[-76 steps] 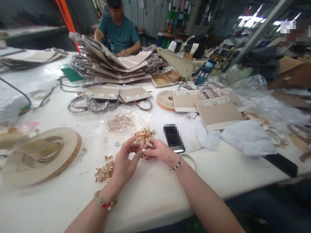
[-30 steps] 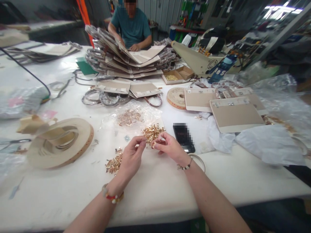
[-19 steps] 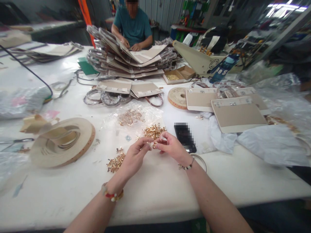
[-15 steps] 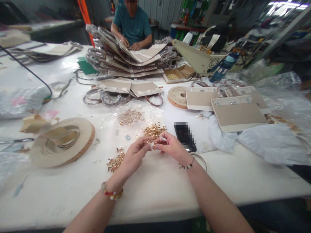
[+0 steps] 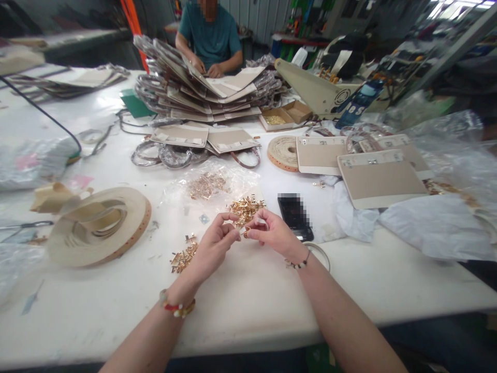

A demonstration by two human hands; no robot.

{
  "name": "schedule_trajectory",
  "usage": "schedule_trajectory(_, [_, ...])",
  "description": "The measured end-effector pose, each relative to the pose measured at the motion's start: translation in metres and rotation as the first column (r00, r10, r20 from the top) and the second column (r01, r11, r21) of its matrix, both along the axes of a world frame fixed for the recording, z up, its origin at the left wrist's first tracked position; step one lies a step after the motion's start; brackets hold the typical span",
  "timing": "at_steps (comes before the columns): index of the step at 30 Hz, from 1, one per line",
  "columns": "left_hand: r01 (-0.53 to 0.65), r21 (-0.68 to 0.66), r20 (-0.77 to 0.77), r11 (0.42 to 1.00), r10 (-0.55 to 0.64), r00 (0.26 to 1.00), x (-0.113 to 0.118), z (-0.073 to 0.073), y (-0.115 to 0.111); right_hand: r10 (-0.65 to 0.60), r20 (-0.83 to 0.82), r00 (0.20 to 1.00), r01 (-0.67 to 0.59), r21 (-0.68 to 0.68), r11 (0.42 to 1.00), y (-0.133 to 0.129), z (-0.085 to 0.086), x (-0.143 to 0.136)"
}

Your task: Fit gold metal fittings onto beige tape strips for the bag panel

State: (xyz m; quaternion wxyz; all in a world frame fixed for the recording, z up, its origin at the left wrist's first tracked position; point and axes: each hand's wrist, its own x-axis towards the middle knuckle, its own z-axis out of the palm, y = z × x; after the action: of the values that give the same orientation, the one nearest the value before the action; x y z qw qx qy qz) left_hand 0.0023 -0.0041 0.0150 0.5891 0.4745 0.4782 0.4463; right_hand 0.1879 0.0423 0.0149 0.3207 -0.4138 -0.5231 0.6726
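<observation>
My left hand (image 5: 215,242) and my right hand (image 5: 275,234) meet above the table, fingertips almost touching. A small gold metal fitting (image 5: 246,233) shows at the pinched fingers of my right hand. My left thumb and forefinger are pinched close beside it; whatever they hold is too small to make out. Just beyond my fingers lies a heap of gold metal fittings (image 5: 247,208). A smaller pile of gold fittings (image 5: 184,257) sits to the left of my left hand. Behind the heap, a clear plastic bag (image 5: 176,192) has more small metal pieces on it.
A phone (image 5: 292,212) and a ring of tape (image 5: 324,255) lie by my right wrist. At left rests a large strip roll (image 5: 135,235). Flat beige panels (image 5: 382,181) are at right, stacked panels (image 5: 209,103) at the back. A co-worker (image 5: 209,39) sits across the table.
My left forefinger has lifted and bent away from my right fingertips, leaving a slightly wider gap. My right hand keeps nearly the same pinch. The whole view has shifted a little.
</observation>
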Motion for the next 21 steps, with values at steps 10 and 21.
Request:
schedule_trajectory(10, [0.017,0.019,-0.013,1.0,-0.017,1.0,0.0004,-0.0029,0.0,0.001,-0.014,1.0,-0.001,0.014,1.0,0.0,-0.0004,0.0])
schedule_trajectory(21, [0.098,-0.165,0.038,0.981,-0.093,0.995,0.0032,0.0002,-0.0027,0.0,-0.085,0.996,0.0,-0.004,1.0,-0.0003,0.0003,0.0006])
